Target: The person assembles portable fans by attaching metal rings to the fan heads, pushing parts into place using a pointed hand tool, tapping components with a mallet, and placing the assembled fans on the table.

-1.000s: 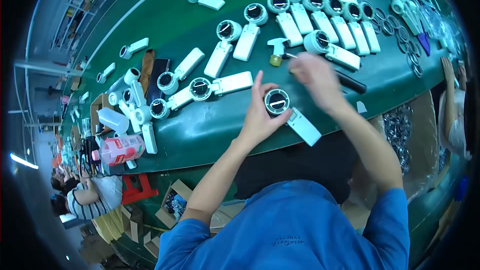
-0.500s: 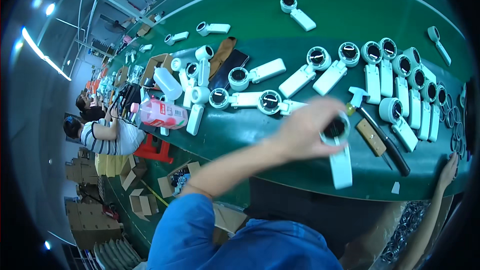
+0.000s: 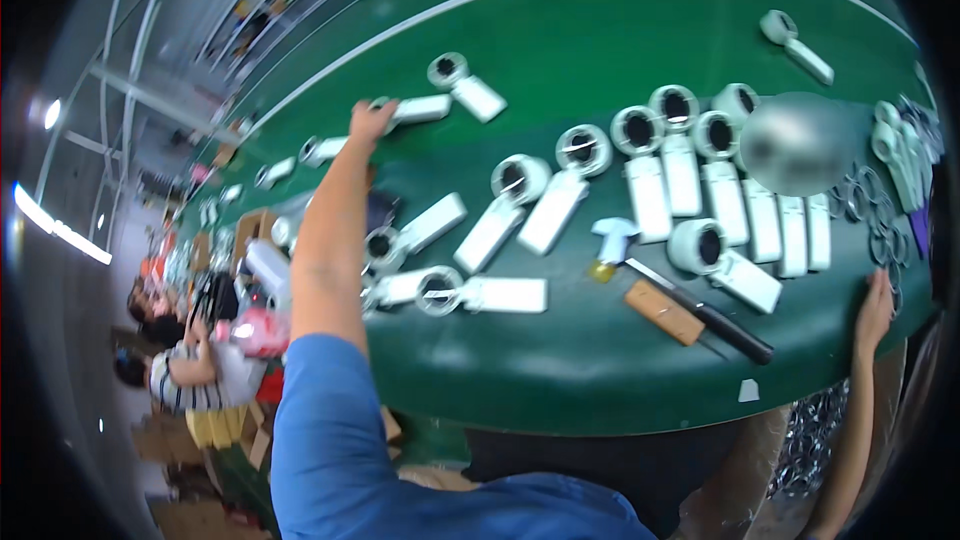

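Head | left hand (image 3: 371, 123) on device (image 3: 424, 108) | forearm (image 3: 337, 250) overlaps another (image 3: 402, 286) | rings (image 3: 884, 232), wood-handled tool (image 3: 663, 312)

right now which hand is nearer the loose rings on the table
Right. The right hand is at the near end of the rings; the left hand is well to their left, at the head of a white device.

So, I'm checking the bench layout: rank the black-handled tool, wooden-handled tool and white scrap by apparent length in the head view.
1. Black-handled tool
2. Wooden-handled tool
3. White scrap
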